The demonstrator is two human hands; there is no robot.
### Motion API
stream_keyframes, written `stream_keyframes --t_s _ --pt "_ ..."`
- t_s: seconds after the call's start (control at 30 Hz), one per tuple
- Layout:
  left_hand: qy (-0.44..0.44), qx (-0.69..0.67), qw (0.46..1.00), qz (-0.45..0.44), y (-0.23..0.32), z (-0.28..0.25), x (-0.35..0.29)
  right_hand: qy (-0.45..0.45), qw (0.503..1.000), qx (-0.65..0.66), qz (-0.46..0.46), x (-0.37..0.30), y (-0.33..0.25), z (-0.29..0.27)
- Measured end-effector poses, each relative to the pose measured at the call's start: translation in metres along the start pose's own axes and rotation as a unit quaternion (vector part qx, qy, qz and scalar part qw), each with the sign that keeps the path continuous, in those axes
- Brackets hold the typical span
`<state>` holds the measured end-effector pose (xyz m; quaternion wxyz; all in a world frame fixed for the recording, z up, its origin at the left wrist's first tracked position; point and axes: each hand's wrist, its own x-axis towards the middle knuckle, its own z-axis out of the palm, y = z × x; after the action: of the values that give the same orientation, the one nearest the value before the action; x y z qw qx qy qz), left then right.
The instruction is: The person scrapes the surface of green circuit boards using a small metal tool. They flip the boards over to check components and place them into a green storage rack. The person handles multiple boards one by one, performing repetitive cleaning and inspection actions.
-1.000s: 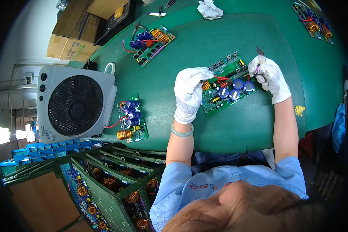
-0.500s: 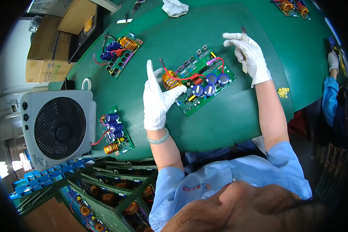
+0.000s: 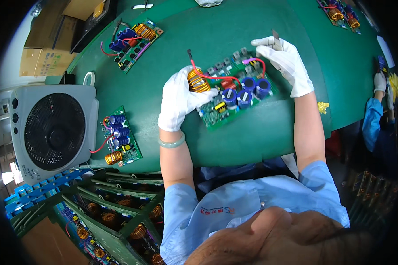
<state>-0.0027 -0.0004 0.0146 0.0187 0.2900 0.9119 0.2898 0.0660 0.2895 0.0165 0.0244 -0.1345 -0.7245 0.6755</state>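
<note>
My gloved left hand [image 3: 176,98] is closed on the left end of a green circuit board [image 3: 214,118]. Its thumb lies over the board beside a copper-wound coil [image 3: 199,82]. Blue capacitors [image 3: 244,98] stand along the board's near side. A red wire [image 3: 219,78] runs over it, with its dark tip sticking up past the coil. To the right of the board, my gloved right hand [image 3: 285,64] is closed around a thin, flat metal tool [image 3: 276,39]. The tool's tip shows above the fingers, and the glove hides the rest.
Two similar boards lie on the green mat, one at the upper left [image 3: 135,44] and one [image 3: 119,137] beside a grey fan [image 3: 57,128]. A green rack [image 3: 124,212] with boards stands at the lower left. A yellow scrap [image 3: 323,107] lies on the right. A co-worker's gloved hand [image 3: 379,82] shows at far right.
My left hand has gone from raised, stretched fingers to a hold on the board's left end. The board appears tilted and slightly blurred. The whole view has shifted a little.
</note>
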Motion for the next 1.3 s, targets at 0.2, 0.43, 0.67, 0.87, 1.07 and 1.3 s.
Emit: stream_keyframes --t_s 0.2,0.43,0.67,0.87,1.07,1.3 --pt "-0.167 -0.153 0.973 0.044 0.015 0.01 -0.008 -0.175 0.983 -0.053 0.01 -0.01 0.002 0.018" --pt "-0.129 -0.147 0.971 0.14 0.015 0.018 -0.006 -0.253 0.917 -0.303 -0.06 -0.005 0.007 0.036" --pt "-0.161 -0.133 0.969 0.134 0.016 0.015 -0.005 -0.244 0.922 -0.299 -0.022 -0.005 0.009 0.035" --pt "-0.103 -0.107 0.977 0.153 0.013 0.023 -0.006 -0.225 0.93 -0.281 -0.075 -0.008 0.017 0.024" --pt "-0.119 -0.096 0.98 0.124 0.019 0.022 -0.007 -0.207 0.934 -0.285 -0.061 -0.018 0.004 -0.004" --pt "-0.128 -0.111 0.978 0.123 0.025 0.018 -0.008 -0.175 0.917 -0.343 -0.109 -0.019 0.017 -0.002"
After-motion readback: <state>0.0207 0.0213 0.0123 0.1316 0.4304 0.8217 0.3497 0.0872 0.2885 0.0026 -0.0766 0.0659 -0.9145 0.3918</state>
